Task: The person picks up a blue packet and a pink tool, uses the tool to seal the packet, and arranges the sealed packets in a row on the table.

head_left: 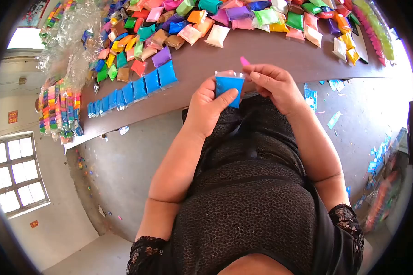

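Observation:
My left hand (pixel 208 106) holds a blue packet (pixel 229 87) with a clear top edge, its thumb across the front. Beside it on the right, my right hand (pixel 273 85) is pinched round a small pink piece (pixel 244 61) that sticks out above the fingers. Both hands are over the near edge of the brown table (pixel 192 64). To their left, a row of blue packets (pixel 139 89) lies along that edge, larger ones at its right end.
Many colored packets (pixel 170 27) are heaped across the far side of the table. Clear plastic wrap (pixel 73 43) and stacked multicolored strips (pixel 59 110) are at the left. Pink and green strips (pixel 374 32) lie at the far right. Scraps (pixel 334 120) litter the floor.

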The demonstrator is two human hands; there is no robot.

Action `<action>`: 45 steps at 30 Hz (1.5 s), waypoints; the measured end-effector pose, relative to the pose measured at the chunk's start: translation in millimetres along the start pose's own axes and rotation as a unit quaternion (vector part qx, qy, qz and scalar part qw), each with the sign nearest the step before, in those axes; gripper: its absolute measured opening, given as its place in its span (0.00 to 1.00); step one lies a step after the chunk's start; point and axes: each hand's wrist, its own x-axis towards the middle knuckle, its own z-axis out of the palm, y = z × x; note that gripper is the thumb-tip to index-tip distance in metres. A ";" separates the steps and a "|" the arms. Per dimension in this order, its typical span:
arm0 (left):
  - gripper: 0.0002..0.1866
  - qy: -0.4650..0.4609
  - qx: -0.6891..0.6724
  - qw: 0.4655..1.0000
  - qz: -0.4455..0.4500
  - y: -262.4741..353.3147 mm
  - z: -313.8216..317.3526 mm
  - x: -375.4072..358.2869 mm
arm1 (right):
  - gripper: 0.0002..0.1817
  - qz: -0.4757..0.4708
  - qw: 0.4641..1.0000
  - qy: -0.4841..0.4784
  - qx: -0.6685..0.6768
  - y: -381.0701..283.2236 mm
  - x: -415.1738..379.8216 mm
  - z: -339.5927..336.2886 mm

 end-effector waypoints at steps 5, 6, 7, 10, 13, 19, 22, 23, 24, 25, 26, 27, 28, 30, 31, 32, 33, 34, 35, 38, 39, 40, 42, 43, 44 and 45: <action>0.22 -0.009 0.141 0.988 0.065 -2.6 6.0 -12.7 | 0.11 0.008 0.997 -0.033 -0.071 -4.2 -11.1 17.3; 0.19 -0.005 0.170 0.982 0.081 -1.7 6.6 -14.5 | 0.10 -0.007 0.997 -0.023 -0.077 -2.0 -11.8 19.0; 0.19 -0.003 0.168 0.982 0.083 0.6 5.8 -15.9 | 0.10 -0.021 0.996 -0.013 -0.084 -0.5 -12.5 20.2; 0.13 0.023 0.247 0.966 0.066 5.7 -0.5 -18.1 | 0.09 -0.022 0.989 -0.019 -0.145 4.0 -14.8 20.9; 0.15 0.037 0.207 0.974 0.080 9.3 -3.6 -18.8 | 0.08 -0.009 0.990 -0.018 -0.143 5.8 -15.9 22.6; 0.20 0.076 0.088 0.990 0.075 30.5 -24.7 -24.7 | 0.07 0.030 0.999 -0.024 -0.010 10.6 -26.0 25.1; 0.16 0.014 0.067 0.996 0.065 21.3 -10.2 -37.8 | 0.07 0.026 0.999 -0.033 -0.001 11.2 -28.7 36.0; 0.16 -0.025 0.050 0.997 0.052 18.7 -6.1 -41.1 | 0.07 0.027 0.999 -0.037 -0.001 12.7 -29.4 39.5; 0.17 0.013 0.040 0.998 0.037 11.8 -7.7 -42.5 | 0.07 0.018 0.999 -0.031 -0.009 14.7 -30.4 42.6; 0.17 0.015 0.040 0.998 0.037 6.6 -9.4 -42.7 | 0.07 0.009 1.000 -0.024 -0.017 16.5 -31.5 44.6; 0.15 0.030 0.041 0.998 0.048 2.3 -10.5 -42.9 | 0.07 0.011 0.999 -0.025 -0.017 17.8 -32.4 45.4; 0.13 0.045 0.041 0.996 0.059 0.0 -11.2 -43.4 | 0.07 0.011 0.999 -0.018 -0.050 18.7 -33.4 45.4; 0.13 0.047 0.040 0.996 0.059 0.5 -13.5 -43.7 | 0.08 0.012 0.996 -0.010 -0.083 19.1 -33.7 44.8; 0.10 0.060 0.124 0.989 0.047 2.7 -19.4 -43.7 | 0.07 0.016 0.994 -0.012 -0.103 17.5 -34.4 43.4; 0.10 0.060 0.124 0.989 0.046 2.4 -19.2 -43.6 | 0.07 0.018 0.992 -0.012 -0.122 17.1 -34.9 42.4; 0.09 0.061 0.122 0.989 0.053 2.8 -18.3 -43.2 | 0.07 0.018 0.992 -0.011 -0.122 17.5 -34.7 40.6; 0.08 0.061 0.121 0.989 0.060 4.0 -17.1 -42.4 | 0.08 0.015 0.994 -0.010 -0.105 18.1 -33.7 38.4; 0.08 0.059 0.122 0.989 0.060 6.7 -15.5 -40.2 | 0.09 0.011 0.996 -0.009 -0.087 18.7 -32.4 36.5; 0.10 0.080 0.289 0.941 0.157 10.6 -13.5 -36.5 | 0.09 0.011 0.996 -0.007 -0.086 19.5 -31.3 35.2; 0.13 0.100 0.570 0.745 0.333 8.9 -27.8 -14.3 | 0.16 -0.051 0.992 0.018 -0.115 21.7 -29.7 28.0; 0.13 0.101 0.675 0.606 0.409 5.0 -34.8 -5.3 | 0.16 -0.050 0.992 0.020 -0.113 20.8 -31.9 27.1; 0.18 0.076 0.710 0.596 0.369 -1.6 -37.3 1.0 | 0.15 -0.046 0.980 0.033 -0.189 18.4 -34.8 26.4; 0.20 0.063 0.684 0.644 0.336 -12.9 -39.7 0.0 | 0.15 -0.040 0.963 0.049 -0.262 13.7 -41.9 22.5; 0.23 0.053 0.658 0.687 0.304 -15.6 -40.3 2.1 | 0.16 -0.025 0.950 0.048 -0.308 11.7 -46.2 19.6; 0.23 0.046 0.657 0.688 0.304 -17.5 -41.7 5.2 | 0.18 -0.007 0.935 0.047 -0.352 11.1 -49.6 16.6; 0.24 0.080 0.620 0.723 0.294 -14.4 -39.8 6.0 | 0.18 -0.003 0.936 0.050 -0.350 11.5 -51.5 14.2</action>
